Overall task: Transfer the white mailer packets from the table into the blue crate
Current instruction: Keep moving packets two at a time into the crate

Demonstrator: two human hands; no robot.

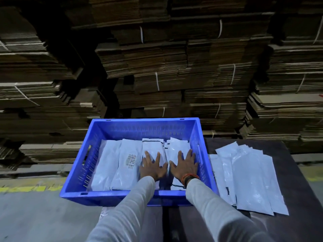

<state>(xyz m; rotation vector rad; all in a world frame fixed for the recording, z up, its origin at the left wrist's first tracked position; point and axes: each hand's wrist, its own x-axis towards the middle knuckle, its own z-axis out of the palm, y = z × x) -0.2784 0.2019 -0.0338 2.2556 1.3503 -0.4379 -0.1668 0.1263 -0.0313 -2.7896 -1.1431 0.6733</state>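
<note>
Both hands flat, fingers spread, gripping nothing: left hand (152, 167) and right hand (185, 165) press on white mailer packets (111, 165) lying in the blue crate (120, 195). More packets (253, 179) lie fanned on the dark table (297, 198), just right of the crate.

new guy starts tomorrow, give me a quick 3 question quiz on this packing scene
1. True or false: both hands lie flat, fingers spread, on packets inside the blue crate.
2. Where are the white mailer packets still to be moved? A) on the floor B) on the table right of the crate C) on the cardboard stacks
3. Which wrist wears the orange band?

Key:
1. True: left hand and right hand press down on packets in the crate.
2. B: loose packets on the dark table.
3. The right wrist band.
</note>
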